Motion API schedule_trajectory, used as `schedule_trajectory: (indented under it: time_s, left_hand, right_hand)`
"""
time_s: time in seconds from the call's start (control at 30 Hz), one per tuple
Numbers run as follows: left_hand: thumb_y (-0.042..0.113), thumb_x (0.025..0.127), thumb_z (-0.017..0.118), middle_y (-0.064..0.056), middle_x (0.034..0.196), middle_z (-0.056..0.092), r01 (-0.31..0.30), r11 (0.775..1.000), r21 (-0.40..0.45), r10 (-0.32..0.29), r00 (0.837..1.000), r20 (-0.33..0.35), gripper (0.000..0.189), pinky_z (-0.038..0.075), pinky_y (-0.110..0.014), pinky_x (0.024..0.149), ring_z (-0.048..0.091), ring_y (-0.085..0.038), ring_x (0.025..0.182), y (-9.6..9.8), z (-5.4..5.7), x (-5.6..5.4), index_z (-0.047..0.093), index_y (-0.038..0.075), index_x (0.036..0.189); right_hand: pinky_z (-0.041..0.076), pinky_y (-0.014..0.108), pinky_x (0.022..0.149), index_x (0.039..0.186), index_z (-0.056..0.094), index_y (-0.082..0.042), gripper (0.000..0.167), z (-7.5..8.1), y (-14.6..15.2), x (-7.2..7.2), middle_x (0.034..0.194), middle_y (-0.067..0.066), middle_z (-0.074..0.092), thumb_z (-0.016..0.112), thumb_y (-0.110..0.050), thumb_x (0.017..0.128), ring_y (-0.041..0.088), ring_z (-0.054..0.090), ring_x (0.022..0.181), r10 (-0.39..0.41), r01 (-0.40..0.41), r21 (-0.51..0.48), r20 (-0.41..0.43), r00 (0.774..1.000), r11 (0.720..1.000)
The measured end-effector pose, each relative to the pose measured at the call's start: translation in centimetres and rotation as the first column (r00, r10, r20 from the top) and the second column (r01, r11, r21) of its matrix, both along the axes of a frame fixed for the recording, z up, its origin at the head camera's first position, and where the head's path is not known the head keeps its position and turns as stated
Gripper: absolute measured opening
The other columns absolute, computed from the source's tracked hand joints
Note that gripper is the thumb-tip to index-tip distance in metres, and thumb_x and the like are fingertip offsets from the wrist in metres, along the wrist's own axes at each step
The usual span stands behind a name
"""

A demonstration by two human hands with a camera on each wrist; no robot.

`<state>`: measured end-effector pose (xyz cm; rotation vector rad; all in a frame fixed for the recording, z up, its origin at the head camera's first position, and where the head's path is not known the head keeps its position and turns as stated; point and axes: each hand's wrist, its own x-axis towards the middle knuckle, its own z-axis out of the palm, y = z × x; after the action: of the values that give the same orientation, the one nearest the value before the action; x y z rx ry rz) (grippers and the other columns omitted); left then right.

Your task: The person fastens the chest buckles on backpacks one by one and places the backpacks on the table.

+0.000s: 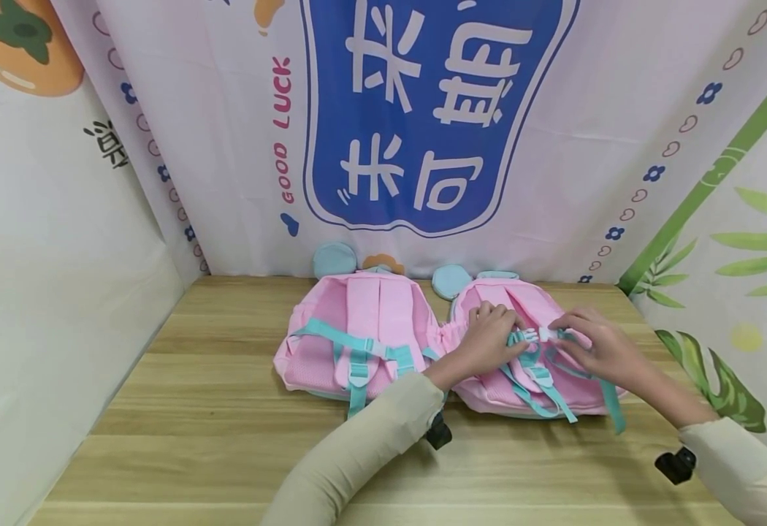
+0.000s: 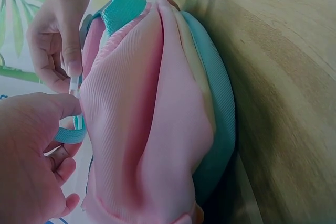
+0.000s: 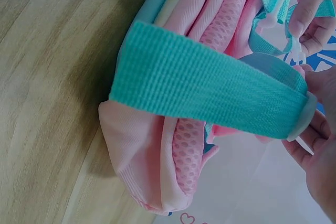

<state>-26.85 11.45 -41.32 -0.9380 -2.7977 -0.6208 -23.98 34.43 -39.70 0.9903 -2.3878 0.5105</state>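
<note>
A pink backpack (image 1: 478, 391) with teal straps lies on the right, its shoulder straps facing up. Over it, my left hand (image 1: 485, 336) pinches the pronged half of a white side-release buckle (image 1: 523, 336) on a teal chest strap. The right hand (image 1: 597, 347) holds the other buckle half (image 1: 546, 334) between thumb and fingers, facing the prongs. Both halves are close together; I cannot tell whether they touch. In the right wrist view, a wide teal strap (image 3: 205, 82) runs to a pale slider beside my right hand (image 3: 320, 156) and partly covers the bag.
A second pink backpack (image 1: 318, 369) lies to the left, its teal chest strap (image 1: 334, 334) running across the shoulder straps. Both bags rest on a wooden table (image 1: 212, 409) near its back edge. Behind stands a printed cloth backdrop (image 1: 239, 183). Loose strap ends (image 1: 612, 405) hang toward the front.
</note>
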Motion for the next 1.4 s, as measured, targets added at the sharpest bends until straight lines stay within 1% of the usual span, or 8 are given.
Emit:
schedule_trajectory:
  time_s: [0.3, 0.6, 0.7, 0.83, 1.03, 1.13, 1.3, 1.4]
  left_hand:
    - [0.043, 0.097, 0.067, 0.007, 0.110, 0.062, -0.010, 1.000, 0.006, 0.009, 1.000, 0.007, 0.027, 0.031, -0.031, 0.094, 0.043, -0.013, 0.103, 0.11, -0.19, -0.05, 0.065, 0.022, 0.113]
    - [0.043, 0.096, 0.069, 0.006, 0.110, 0.062, -0.030, 0.999, -0.010, 0.031, 0.999, 0.013, 0.026, 0.033, -0.032, 0.095, 0.045, -0.014, 0.106, 0.44, -0.05, -0.02, 0.066, 0.022, 0.112]
    - [0.044, 0.096, 0.069, 0.006, 0.110, 0.062, -0.035, 0.999, -0.015, 0.035, 0.999, 0.004, 0.026, 0.033, -0.031, 0.095, 0.045, -0.014, 0.107, 0.52, -0.13, -0.05, 0.066, 0.023, 0.111]
    - [0.045, 0.096, 0.069, 0.006, 0.110, 0.062, -0.036, 0.999, -0.019, 0.036, 0.999, -0.008, 0.027, 0.033, -0.031, 0.094, 0.045, -0.014, 0.106, 0.55, -0.26, -0.09, 0.066, 0.023, 0.111]
    - [0.046, 0.095, 0.070, 0.006, 0.108, 0.062, -0.034, 0.999, -0.018, 0.034, 0.999, -0.013, 0.028, 0.033, -0.030, 0.092, 0.045, -0.014, 0.103, 0.57, -0.27, -0.03, 0.066, 0.023, 0.111]
    - [0.047, 0.095, 0.069, 0.006, 0.108, 0.062, -0.031, 0.999, -0.016, 0.031, 0.999, -0.011, 0.029, 0.032, -0.030, 0.091, 0.045, -0.014, 0.102, 0.61, -0.29, 0.06, 0.066, 0.024, 0.111]
    - [0.047, 0.094, 0.070, 0.007, 0.106, 0.061, -0.027, 1.000, -0.006, 0.027, 1.000, -0.007, 0.028, 0.031, -0.028, 0.088, 0.045, -0.013, 0.100, 0.67, -0.24, 0.14, 0.066, 0.025, 0.110]
    - [0.047, 0.094, 0.070, 0.007, 0.105, 0.061, -0.020, 1.000, -0.002, 0.020, 1.000, -0.008, 0.028, 0.030, -0.028, 0.088, 0.044, -0.012, 0.098, 0.66, -0.23, 0.13, 0.066, 0.024, 0.110]
  right_hand:
    - [0.045, 0.009, 0.082, 0.100, 0.073, -0.009, 0.038, -0.04, -0.12, -0.08, 0.098, 0.002, 0.068, 0.086, 0.008, 0.069, 0.016, 0.060, 0.091, -0.006, 0.006, 0.004, 0.010, 1.000, 1.000]
    - [0.044, 0.008, 0.080, 0.099, 0.074, -0.010, 0.036, -0.20, -0.11, -0.14, 0.098, 0.000, 0.069, 0.086, 0.007, 0.070, 0.015, 0.061, 0.091, -0.021, 0.021, 0.017, 0.022, 1.000, 1.000]
    - [0.047, 0.012, 0.078, 0.098, 0.074, -0.010, 0.036, -0.27, -0.09, -0.18, 0.098, 0.000, 0.069, 0.087, 0.007, 0.069, 0.016, 0.062, 0.089, -0.017, 0.017, 0.019, 0.018, 1.000, 1.000]
    - [0.051, 0.021, 0.073, 0.098, 0.074, -0.010, 0.036, -0.33, -0.01, -0.23, 0.097, 0.001, 0.069, 0.088, 0.006, 0.069, 0.017, 0.061, 0.087, -0.009, 0.008, 0.023, 0.013, 1.000, 1.000]
    - [0.056, 0.031, 0.070, 0.099, 0.075, -0.011, 0.035, -0.32, -0.08, -0.05, 0.097, 0.000, 0.070, 0.088, 0.005, 0.070, 0.017, 0.062, 0.088, -0.044, 0.042, 0.042, 0.044, 0.998, 0.998]
    - [0.056, 0.028, 0.073, 0.099, 0.075, -0.011, 0.033, -0.29, -0.15, 0.07, 0.099, 0.000, 0.070, 0.087, 0.004, 0.071, 0.017, 0.063, 0.090, -0.064, 0.061, 0.056, 0.055, 0.996, 0.997]
    - [0.049, 0.012, 0.079, 0.098, 0.075, -0.010, 0.034, -0.22, -0.28, 0.12, 0.099, 0.002, 0.070, 0.087, 0.005, 0.071, 0.018, 0.064, 0.091, -0.049, 0.047, 0.055, 0.036, 0.998, 0.997]
    - [0.045, 0.008, 0.080, 0.098, 0.075, -0.009, 0.034, -0.23, -0.30, 0.11, 0.099, 0.002, 0.070, 0.087, 0.006, 0.070, 0.018, 0.063, 0.091, -0.041, 0.039, 0.052, 0.027, 0.999, 0.998]
